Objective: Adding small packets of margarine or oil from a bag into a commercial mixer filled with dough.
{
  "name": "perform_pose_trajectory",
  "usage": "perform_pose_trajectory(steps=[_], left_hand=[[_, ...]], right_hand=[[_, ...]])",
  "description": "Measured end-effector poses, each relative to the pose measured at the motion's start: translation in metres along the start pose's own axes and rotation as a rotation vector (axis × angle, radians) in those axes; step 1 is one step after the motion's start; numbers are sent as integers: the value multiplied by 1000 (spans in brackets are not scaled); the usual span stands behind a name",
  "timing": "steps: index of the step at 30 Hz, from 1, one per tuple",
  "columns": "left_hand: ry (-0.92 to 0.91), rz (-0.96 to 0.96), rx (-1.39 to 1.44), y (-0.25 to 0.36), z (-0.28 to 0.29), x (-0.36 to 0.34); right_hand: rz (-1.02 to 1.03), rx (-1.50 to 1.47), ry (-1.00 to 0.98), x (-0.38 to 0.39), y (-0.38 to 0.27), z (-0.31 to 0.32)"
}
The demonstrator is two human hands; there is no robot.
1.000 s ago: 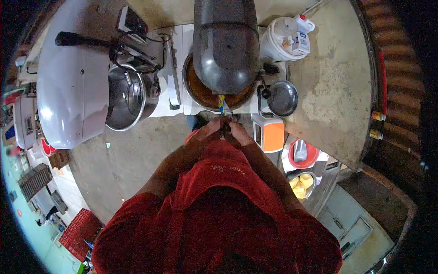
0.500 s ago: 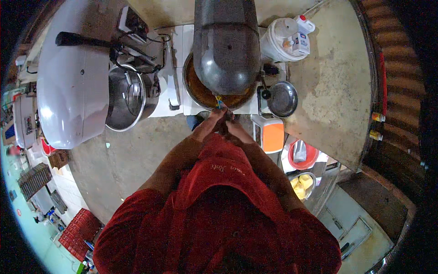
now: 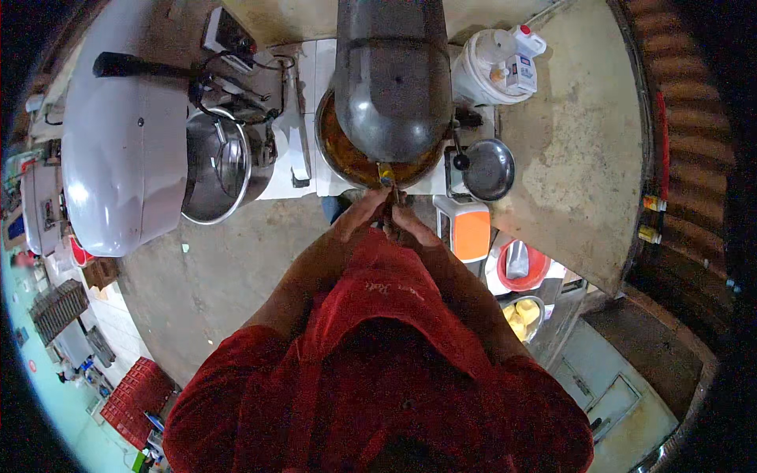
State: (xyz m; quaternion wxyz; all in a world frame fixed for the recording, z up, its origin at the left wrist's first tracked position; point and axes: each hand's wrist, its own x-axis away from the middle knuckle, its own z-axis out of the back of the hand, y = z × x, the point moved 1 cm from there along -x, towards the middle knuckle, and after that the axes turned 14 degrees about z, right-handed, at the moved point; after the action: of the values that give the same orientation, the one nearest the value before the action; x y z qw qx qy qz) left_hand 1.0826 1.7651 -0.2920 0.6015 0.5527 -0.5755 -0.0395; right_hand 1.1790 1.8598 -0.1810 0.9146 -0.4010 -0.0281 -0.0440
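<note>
My left hand (image 3: 369,209) and my right hand (image 3: 406,221) come together just in front of a large grey machine head (image 3: 392,94), with their fingers closed on a small yellow and blue packet (image 3: 385,173). The packet reaches over the near rim of a metal bowl (image 3: 330,158) of brown mixture under the machine head. Its exact shape and how the two hands share it are too small to tell. A black-knobbed lever (image 3: 460,161) stands at the machine's right, beside a round dark metal dish (image 3: 490,169).
A white mixer (image 3: 110,173) and steel bowl (image 3: 221,205) stand left. Right are a white bucket (image 3: 473,79), an orange and white container (image 3: 469,235), a red basin (image 3: 533,268) and a bowl of yellow pieces (image 3: 522,315). A red crate (image 3: 138,398) lies lower left.
Since a second ago both my hands have moved slightly up toward the bowl, and the packet between them has shifted, with less of it showing now.
</note>
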Motion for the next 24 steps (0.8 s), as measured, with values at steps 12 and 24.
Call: perform_pose_trajectory(steps=[12,24], left_hand=[[-206,127,694,144,-21,121],[322,357,960,76,-19,-9]], right_hand=[[-595,-1960,202,18,-78,67],[-389,-1981,65,16,-65,31]])
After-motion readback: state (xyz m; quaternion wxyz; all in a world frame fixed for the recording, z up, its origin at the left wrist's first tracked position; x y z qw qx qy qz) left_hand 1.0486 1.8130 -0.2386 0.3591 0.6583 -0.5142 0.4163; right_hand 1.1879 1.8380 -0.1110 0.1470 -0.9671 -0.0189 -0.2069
